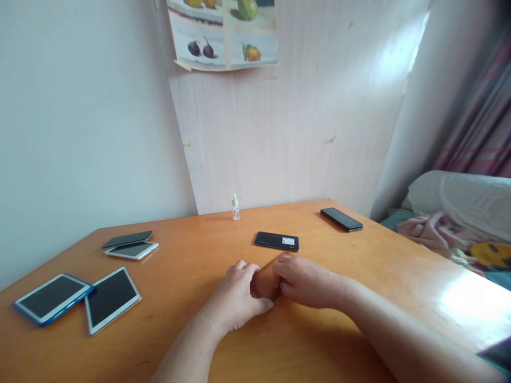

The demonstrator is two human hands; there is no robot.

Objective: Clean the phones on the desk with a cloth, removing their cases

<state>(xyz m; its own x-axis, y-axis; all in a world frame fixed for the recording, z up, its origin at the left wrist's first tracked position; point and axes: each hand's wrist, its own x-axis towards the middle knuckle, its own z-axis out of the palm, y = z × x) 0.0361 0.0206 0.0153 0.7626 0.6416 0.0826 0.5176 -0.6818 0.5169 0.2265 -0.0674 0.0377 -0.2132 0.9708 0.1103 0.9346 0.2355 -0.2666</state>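
Observation:
A flat, phone-sized thing with a shiny brownish face and a dark edge (263,283) lies between my hands, low over the table. My left hand (238,293) grips its left end, thumb along the near edge and fingers at the far side. My right hand (300,279) is closed, with curled fingers pressed against its right part. Whatever those fingers may hold is hidden. Just beyond my hands lies a black phone (275,241), back up, with a white label. Farther back stands a small clear spray bottle (236,208).
At left, a blue-cased tablet (54,298) overlaps a white tablet (112,299). Behind them a dark tablet (128,239) rests on another white one (133,250). A black phone (341,218) lies at the back right of the wooden table (191,287). Bedding (459,213) is beyond.

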